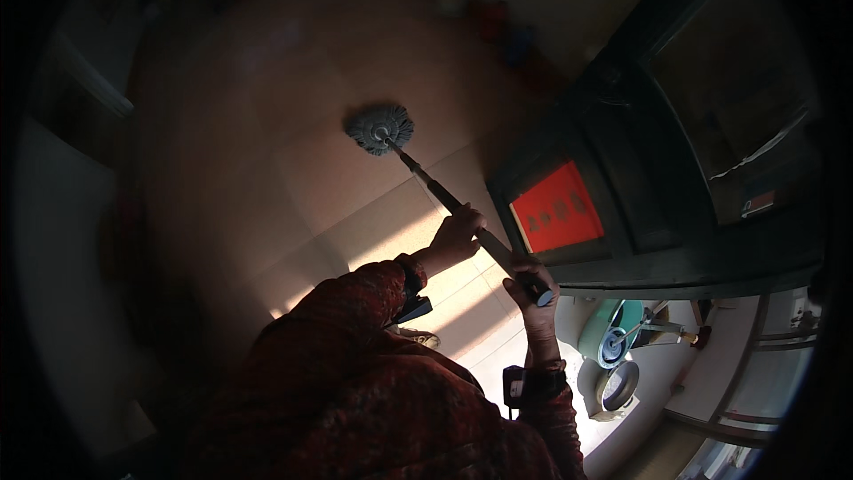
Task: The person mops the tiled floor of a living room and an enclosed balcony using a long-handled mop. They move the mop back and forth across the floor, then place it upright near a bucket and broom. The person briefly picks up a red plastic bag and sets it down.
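A mop with a round grey string head (380,128) rests on the tiled floor (333,193) ahead of me. Its pole (445,196) slants back toward my body, down and to the right. My left hand (456,237) is wrapped around the pole partway along its length. Close to the pale end cap, my right hand (534,287) grips the upper end of the same pole. Both wrists carry dark strapped devices over patterned red sleeves.
A dark door (640,213) bearing a red paper with writing (557,208) stands at the right. Beyond it, in sunlight, are a green mop bucket (593,333) and a round basin (618,385). Dim, blurred objects (493,23) line the far wall. Shadow covers the left side.
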`<state>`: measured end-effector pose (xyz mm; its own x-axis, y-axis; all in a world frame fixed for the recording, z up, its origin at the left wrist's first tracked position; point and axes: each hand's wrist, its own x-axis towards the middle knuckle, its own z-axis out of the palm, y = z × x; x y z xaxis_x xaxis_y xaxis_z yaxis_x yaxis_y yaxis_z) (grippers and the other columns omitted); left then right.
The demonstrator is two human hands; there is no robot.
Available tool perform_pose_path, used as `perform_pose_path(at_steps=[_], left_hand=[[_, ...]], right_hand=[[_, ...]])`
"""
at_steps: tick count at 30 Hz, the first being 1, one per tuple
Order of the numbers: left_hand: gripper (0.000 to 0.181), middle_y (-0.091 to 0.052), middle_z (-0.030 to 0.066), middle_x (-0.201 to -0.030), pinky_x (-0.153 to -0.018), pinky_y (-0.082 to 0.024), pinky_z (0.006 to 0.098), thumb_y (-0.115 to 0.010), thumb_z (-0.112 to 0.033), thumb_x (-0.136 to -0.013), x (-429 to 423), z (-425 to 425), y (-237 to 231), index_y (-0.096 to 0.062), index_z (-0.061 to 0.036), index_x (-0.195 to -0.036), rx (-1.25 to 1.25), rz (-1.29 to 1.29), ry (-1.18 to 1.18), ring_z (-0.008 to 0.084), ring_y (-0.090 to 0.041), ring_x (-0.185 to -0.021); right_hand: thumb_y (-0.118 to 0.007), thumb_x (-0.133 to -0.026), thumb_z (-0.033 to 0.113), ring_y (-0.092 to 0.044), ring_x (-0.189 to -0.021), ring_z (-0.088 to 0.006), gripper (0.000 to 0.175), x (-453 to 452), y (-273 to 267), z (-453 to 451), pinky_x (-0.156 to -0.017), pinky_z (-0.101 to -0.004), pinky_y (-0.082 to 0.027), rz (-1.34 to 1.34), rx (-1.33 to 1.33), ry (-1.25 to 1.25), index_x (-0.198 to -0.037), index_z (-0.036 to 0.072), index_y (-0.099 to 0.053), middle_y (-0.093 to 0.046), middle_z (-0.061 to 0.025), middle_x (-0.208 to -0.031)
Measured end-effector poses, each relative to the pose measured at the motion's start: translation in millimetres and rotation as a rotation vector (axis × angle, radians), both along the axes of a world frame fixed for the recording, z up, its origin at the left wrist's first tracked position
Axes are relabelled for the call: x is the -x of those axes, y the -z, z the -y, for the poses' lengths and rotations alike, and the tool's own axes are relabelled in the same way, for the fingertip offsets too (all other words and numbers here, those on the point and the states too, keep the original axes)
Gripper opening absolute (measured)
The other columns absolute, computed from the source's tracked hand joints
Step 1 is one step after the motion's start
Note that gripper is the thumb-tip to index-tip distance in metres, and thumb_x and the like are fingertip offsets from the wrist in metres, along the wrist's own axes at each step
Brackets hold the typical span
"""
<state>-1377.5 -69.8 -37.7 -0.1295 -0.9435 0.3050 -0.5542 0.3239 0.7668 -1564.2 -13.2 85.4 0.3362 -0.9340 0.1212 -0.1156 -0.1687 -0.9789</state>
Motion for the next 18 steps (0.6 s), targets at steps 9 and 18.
perform_pose_path(at_steps=[9, 18], left_hand=[[0.038, -0.056, 0.0145, -0.089, -0.092, -0.043, 0.0427, -0.062, 0.007, -0.063, 34, -14, 32, -0.05, -0.0025, -0.097, 0.154, -0.085, 0.058, 0.0342, -0.057, -0.088], [0.008, -0.056, 0.006, -0.061, -0.069, -0.042, 0.0417, -0.058, -0.018, -0.07, 102, -57, 8, -0.053, -0.0124, -0.067, -0.185, 0.039, 0.556, 0.0274, -0.059, -0.067]], right_hand=[[-0.072, -0.06, 0.011, -0.059, -0.098, -0.0273, 0.03, 81, -131, -73, -0.085, -0.0366, -0.046, -0.142, -0.053, 0.247, -0.084, 0.0, -0.059, -0.063, -0.0154, -0.097], [-0.065, -0.071, 0.027, -0.053, -0.08, -0.0258, 0.026, 117, -271, -123, -0.081, -0.044, -0.042, -0.126, 0.414, 0.096, -0.077, 0.007, -0.05, -0.05, -0.0065, -0.071]])
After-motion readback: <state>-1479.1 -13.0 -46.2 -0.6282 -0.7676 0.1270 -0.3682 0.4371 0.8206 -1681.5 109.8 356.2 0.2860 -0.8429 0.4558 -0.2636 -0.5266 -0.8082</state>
